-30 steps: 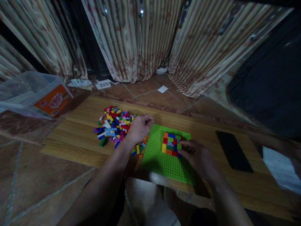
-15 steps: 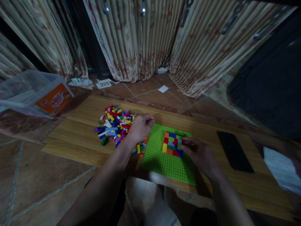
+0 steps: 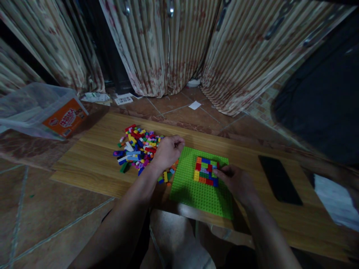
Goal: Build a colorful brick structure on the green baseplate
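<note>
A green studded baseplate (image 3: 182, 190) lies on the wooden board, carrying a rectangular patch of multicoloured toy bricks (image 3: 206, 172). At the right edge of this patch, my right hand (image 3: 237, 183) touches the bricks with thumb and forefinger drawn together. Whatever is between those fingertips is hidden. My left hand (image 3: 168, 151) hovers between the plate's far left corner and a heap of loose bricks (image 3: 137, 147). Its fingers are curled in a pinch, and I cannot make out anything in them.
A black phone-like slab (image 3: 280, 181) lies on the wooden board (image 3: 92, 164), right of the plate. Beyond the board's left end stands a clear plastic tub (image 3: 33, 108) with an orange label. White paper (image 3: 335, 201) lies at the far right. Striped curtains (image 3: 174, 56) hang behind.
My right hand's fingertips have shifted slightly along the patch's right edge, uncovering a red brick at its upper right. My left hand has stayed in place.
</note>
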`<state>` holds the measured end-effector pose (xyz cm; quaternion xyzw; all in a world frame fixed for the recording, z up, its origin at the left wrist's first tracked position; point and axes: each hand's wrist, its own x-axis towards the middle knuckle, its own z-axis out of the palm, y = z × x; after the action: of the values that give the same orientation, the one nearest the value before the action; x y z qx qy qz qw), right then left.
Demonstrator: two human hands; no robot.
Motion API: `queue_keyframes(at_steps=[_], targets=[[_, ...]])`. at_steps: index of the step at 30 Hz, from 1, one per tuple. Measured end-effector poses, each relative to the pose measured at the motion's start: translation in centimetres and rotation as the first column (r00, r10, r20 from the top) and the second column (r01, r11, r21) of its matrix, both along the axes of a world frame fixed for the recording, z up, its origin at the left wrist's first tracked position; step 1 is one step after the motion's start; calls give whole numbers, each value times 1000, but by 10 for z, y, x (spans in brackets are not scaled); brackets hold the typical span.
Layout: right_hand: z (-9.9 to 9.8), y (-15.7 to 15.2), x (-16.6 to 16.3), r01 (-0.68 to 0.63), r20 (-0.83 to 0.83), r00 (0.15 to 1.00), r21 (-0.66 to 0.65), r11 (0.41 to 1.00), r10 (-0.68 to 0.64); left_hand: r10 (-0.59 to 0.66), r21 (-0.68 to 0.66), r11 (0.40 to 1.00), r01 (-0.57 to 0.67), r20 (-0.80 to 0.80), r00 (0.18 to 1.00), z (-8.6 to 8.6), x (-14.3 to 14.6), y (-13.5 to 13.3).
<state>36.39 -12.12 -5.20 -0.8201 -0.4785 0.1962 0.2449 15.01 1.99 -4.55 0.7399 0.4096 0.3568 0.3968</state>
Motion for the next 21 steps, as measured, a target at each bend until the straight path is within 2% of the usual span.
queue_keyframes(at_steps=[6,14,18,21], targets=[[2,-1,-4,-19,29,999,-22,1000,19,4,-8,1000,-4,-11,1000,-2,0,-1],[2,-5,-17,-66,107,992,11,998,64,8,-31,1000,-5,75,997,1,-3,-5],[1,-5,-13,-75,79,994,-1,997,74,52,-63,997,-39,214,976,8,-12,-3],[7,-6,-7,-54,61,997,13,998,54,182,-133,981,-143,357,916,18,-25,1]])
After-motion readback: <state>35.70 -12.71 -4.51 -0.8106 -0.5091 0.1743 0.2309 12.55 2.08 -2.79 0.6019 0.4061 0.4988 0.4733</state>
